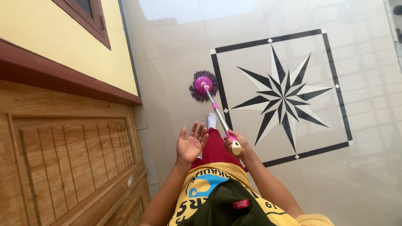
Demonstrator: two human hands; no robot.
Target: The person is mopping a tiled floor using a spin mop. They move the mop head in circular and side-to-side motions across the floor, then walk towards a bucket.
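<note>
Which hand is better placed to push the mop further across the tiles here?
Right, probably. The right hand is closed around the top of the mop handle, whose round head rests on the floor. The left hand is open, palm up, touching nothing.

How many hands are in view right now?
2. The left hand is open and empty, raised beside the wooden door. The right hand grips the mop handle.

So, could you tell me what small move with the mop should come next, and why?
Probably bring the open left hand onto the handle: only the right hand grips its top end, and the mop head sits far out on the floor.
</note>
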